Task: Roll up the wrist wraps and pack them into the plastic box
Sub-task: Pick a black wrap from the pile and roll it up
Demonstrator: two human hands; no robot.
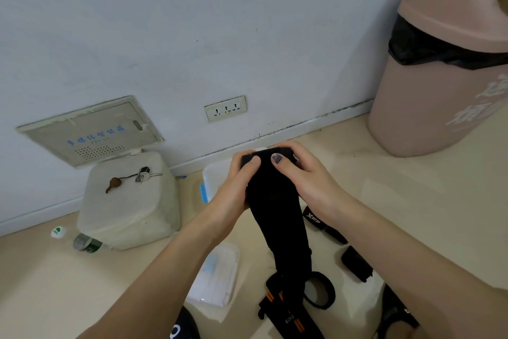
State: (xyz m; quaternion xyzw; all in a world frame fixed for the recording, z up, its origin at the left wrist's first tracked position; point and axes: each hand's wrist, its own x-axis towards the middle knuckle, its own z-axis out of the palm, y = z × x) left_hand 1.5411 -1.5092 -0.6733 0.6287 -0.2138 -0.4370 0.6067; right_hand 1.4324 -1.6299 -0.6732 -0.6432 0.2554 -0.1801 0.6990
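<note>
Both hands, left hand (242, 173) and right hand (305, 173), pinch the rolled top of a black wrist wrap (277, 201) held above the floor. Rolling looks barely begun; next, wind down the hanging tail, then drop it into the plastic box (214, 176) just behind

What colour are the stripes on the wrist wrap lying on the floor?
Orange stripes on black, head view.

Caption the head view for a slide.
Both hands, left hand and right hand, roll a black wrist wrap above the plastic box.
</note>
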